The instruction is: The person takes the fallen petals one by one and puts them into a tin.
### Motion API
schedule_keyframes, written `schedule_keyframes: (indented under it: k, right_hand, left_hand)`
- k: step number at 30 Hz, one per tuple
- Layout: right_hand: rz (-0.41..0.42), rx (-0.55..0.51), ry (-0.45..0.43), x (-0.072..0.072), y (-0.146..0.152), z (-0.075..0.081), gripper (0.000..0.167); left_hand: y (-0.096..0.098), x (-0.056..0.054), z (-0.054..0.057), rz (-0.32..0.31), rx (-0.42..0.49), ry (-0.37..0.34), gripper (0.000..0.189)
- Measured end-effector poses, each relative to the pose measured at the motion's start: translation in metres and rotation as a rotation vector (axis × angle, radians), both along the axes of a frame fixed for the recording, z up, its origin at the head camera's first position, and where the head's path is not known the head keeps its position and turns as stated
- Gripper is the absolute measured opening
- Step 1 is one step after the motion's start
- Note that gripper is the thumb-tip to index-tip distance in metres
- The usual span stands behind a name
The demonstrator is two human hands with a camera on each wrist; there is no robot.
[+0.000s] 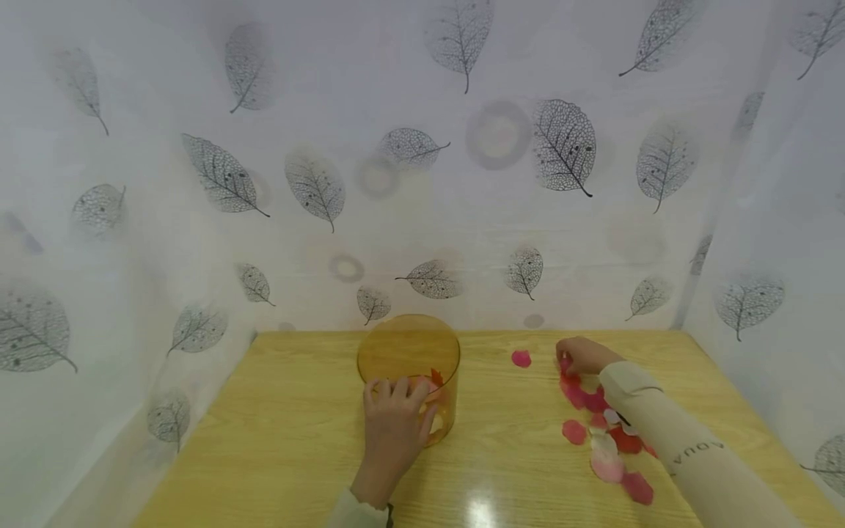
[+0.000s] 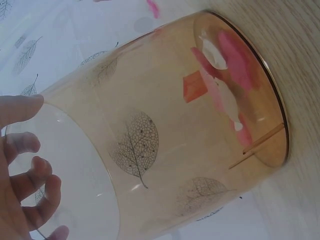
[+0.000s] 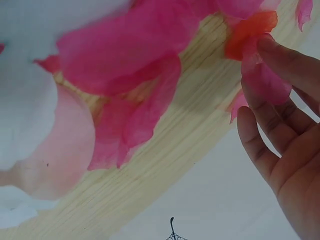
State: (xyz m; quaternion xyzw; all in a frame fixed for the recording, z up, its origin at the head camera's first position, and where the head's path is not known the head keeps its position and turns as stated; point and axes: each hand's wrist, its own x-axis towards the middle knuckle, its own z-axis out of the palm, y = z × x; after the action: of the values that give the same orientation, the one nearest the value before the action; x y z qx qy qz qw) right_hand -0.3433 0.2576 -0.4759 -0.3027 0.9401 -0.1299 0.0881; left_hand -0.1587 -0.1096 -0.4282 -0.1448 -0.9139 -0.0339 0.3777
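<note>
A see-through amber cylinder-shaped container [image 1: 408,343] stands upright on the table. My left hand [image 1: 394,429] holds it at the near rim, fingers curled over the edge. Through its wall, in the left wrist view, pink petals [image 2: 237,57], white ones and an orange-red piece [image 2: 195,86] show at the bottom. Over at the right, my right hand [image 1: 586,356] pinches a pink petal [image 3: 267,82] between thumb and fingers, at the far end of a loose line of petals [image 1: 623,440]. An orange-red petal [image 3: 250,35] lies right beside those fingertips.
A single pink petal [image 1: 521,358] lies apart, between the container and the right hand. The wooden table [image 1: 284,440] ends at white sheeting [image 1: 422,220] printed with grey leaves, which rises at the back and both sides. The right sleeve [image 1: 693,447] passes over some petals.
</note>
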Motion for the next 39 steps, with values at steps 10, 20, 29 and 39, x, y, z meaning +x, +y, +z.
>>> schedule_keyframes:
  k: [10,20,29,39]
  right_hand:
    - [-0.049,-0.028,-0.105,0.003,0.002,0.013,0.007]
    - [0.021,-0.041,0.005,0.007,-0.007,0.054,0.010]
    - [0.149,-0.081,0.202,0.019,-0.073,0.123,0.012]
    - [0.368,-0.158,0.359,0.053,-0.160,0.164,0.011]
  left_hand:
    - [0.000,0.001,0.002,0.007,-0.010,-0.001,0.035]
    - [0.000,0.001,0.001,-0.001,0.000,-0.012,0.033]
    - [-0.001,0.000,0.000,0.013,-0.008,-0.015,0.035]
    - [0.000,0.001,0.001,0.014,-0.018,-0.015,0.037]
